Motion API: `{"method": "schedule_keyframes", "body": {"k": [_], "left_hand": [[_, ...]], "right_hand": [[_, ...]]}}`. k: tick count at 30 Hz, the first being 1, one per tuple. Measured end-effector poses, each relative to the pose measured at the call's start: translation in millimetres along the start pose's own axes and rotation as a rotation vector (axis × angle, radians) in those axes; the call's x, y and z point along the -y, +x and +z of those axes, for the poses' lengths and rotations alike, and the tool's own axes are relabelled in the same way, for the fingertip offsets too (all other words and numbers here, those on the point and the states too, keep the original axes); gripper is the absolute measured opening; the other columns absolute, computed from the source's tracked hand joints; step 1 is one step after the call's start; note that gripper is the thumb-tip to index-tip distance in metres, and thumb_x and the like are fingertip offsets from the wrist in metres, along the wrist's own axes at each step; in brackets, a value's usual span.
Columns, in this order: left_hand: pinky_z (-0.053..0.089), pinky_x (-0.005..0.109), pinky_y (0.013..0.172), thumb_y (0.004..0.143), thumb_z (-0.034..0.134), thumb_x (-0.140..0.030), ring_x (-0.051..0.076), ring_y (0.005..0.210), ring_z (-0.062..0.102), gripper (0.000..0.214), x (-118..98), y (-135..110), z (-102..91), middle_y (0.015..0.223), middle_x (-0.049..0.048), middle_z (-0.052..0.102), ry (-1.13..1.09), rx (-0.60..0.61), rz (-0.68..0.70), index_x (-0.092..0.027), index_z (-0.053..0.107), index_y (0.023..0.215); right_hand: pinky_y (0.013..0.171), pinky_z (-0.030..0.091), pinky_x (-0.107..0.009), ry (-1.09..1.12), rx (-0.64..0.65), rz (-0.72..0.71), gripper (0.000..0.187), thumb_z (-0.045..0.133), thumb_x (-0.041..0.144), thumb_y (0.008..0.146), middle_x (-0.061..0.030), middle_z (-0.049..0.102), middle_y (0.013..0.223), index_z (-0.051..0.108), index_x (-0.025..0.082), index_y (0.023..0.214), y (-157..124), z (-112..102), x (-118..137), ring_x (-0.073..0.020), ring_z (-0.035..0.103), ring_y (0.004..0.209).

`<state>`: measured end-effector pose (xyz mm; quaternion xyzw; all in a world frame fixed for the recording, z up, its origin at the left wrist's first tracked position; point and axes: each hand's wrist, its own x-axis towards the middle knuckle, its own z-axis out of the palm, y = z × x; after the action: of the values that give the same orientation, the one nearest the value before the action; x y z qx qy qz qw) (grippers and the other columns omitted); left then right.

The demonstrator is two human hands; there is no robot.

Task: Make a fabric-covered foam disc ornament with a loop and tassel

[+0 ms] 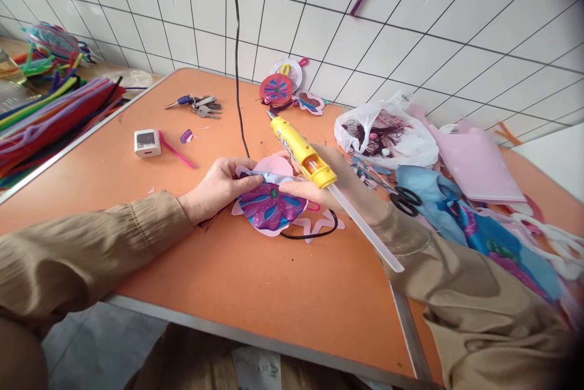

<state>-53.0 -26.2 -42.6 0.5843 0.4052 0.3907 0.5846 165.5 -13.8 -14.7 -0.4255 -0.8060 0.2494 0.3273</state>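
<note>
A craft piece of pink scalloped felt with shiny purple-and-blue patterned fabric [274, 206] is between my hands over the table. My left hand [223, 186] pinches its left edge, the thumb pressing on a pale blue folded strip at the top. From the other side, the thumb of my right hand [314, 189] presses on the same fabric. A yellow glue gun [301, 149] lies across my right hand, nozzle pointing away and a long clear glue stick [367, 229] sticking out of its back. Its handle and my right fingers are mostly hidden.
Keys [205, 105], a white charger block [147, 143] and a pink stick [177, 149] lie at left. Finished ornaments [276, 89] rest by the tiled wall. At right are a white plastic bag [410, 140], black-handled scissors [405, 200] and blue fabric [424, 195]. A black cord [236, 43] hangs down.
</note>
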Motion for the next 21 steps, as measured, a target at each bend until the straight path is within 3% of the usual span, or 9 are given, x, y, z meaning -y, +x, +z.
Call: {"method": "schedule_keyframes", "body": {"k": [8,15,21], "left_hand": [[0.035,0.019,0.046,0.076,0.079,-0.048,0.007,0.050,0.044,0.040,6.2,1.4,-2.2,0.057,-0.0038,0.052,-0.081,0.021,0.006,-0.011,0.065,0.076],[0.035,0.019,0.048,0.078,0.078,-0.054,0.007,0.052,0.046,0.045,4.5,1.5,-3.6,0.060,-0.0023,0.055,-0.045,0.082,0.010,-0.009,0.069,0.082],[0.046,0.020,0.055,0.063,0.090,-0.051,0.009,0.058,0.056,0.050,4.3,4.0,-3.4,0.067,0.0003,0.066,-0.117,0.093,-0.030,-0.010,0.072,0.085]], "right_hand": [[0.059,0.044,-0.029,0.001,0.066,-0.131,0.027,0.077,0.027,0.072,0.0028,0.060,0.075,0.057,0.022,0.089,-0.2,-5.7,4.6,-0.0133,0.053,0.063],[0.059,0.041,-0.028,-0.032,-0.011,-0.048,0.022,0.071,0.026,0.075,0.0033,0.057,0.072,0.051,0.023,0.083,2.0,1.8,2.1,-0.0129,0.049,0.062],[0.063,0.043,-0.030,-0.024,-0.029,-0.013,0.023,0.071,0.028,0.074,0.0016,0.061,0.076,0.049,0.023,0.078,4.6,1.7,3.2,-0.0146,0.053,0.066]]}}
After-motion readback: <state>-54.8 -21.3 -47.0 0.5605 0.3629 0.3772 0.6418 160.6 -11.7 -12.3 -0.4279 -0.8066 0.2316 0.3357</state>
